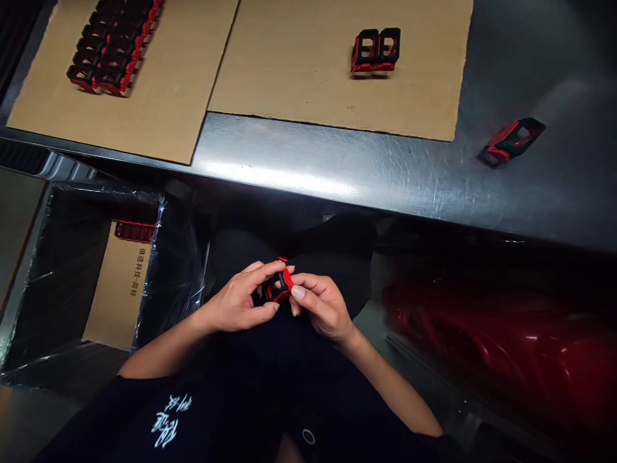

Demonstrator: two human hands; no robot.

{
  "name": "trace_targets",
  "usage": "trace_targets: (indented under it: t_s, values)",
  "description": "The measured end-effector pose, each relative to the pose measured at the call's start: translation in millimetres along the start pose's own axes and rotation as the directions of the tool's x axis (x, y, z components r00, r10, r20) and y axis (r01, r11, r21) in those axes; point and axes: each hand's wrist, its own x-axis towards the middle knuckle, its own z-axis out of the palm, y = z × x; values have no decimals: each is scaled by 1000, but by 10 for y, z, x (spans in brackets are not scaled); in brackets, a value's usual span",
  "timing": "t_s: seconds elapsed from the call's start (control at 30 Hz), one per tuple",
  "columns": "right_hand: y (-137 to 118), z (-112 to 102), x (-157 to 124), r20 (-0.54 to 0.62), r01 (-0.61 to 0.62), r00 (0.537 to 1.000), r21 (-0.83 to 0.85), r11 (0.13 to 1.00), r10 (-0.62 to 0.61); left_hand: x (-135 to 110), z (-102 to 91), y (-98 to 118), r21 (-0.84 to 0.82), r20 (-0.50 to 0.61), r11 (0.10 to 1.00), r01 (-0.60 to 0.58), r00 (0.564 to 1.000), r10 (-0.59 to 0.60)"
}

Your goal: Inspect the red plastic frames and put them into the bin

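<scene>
In front of my body, below the table's edge, I hold a small red-and-black plastic frame (284,283) with an opening in its middle. My left hand (241,297) grips it from the left, thumb below and fingers above. From the other side, my right hand (322,303) pinches its red edge between thumb and fingers. Part of the frame is hidden behind my fingers. A matching pair of frames (376,50) stands on the cardboard sheet (308,96) ahead. Another single frame (515,141) lies tilted on the bare metal at the right.
The metal table (299,157) runs across the view, its front edge beyond my hands. Rows of similar frames (113,48) stand on the left cardboard (159,122). A plastic-lined bin (38,276) at lower left holds cardboard and more frames. Red plastic bags (520,347) lie at the right.
</scene>
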Motion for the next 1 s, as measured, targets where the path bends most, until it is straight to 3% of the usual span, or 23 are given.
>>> trace_targets:
  t_s: [0.1, 0.2, 0.33, 0.4, 0.5, 0.8, 1.0]
  values:
    - [-46, 32, -2, -25, -17, 1000, -52, 999, 16, 28, -2, -14, 116, -33, 987, -109, 993, 113]
    - [-64, 47, -9, -55, 39, 997, -157, 987, -48, 46, 7, -35, 175, -99, 971, -161, 979, 180]
    - [-43, 46, -15, -86, 149, 978, -336, 930, -188, 28, 28, -26, 124, -271, 991, 51, 963, -16]
    - [-25, 45, -10, -79, 199, 967, -363, 910, -243, 8, 43, -5, 1, -267, 993, 114, 957, -110]
    - [0, 43, 5, -50, 260, 953, -366, 893, -298, -13, 80, 23, -111, -205, 989, 102, 971, -124]
    - [69, 50, 26, 6, 303, 943, -425, 853, -332, 31, 141, 67, 30, -303, 996, 87, 950, -73]
    - [18, 12, 20, 68, 313, 947, -414, 855, -314, 53, 107, 56, 174, -340, 985, -17, 937, 76]
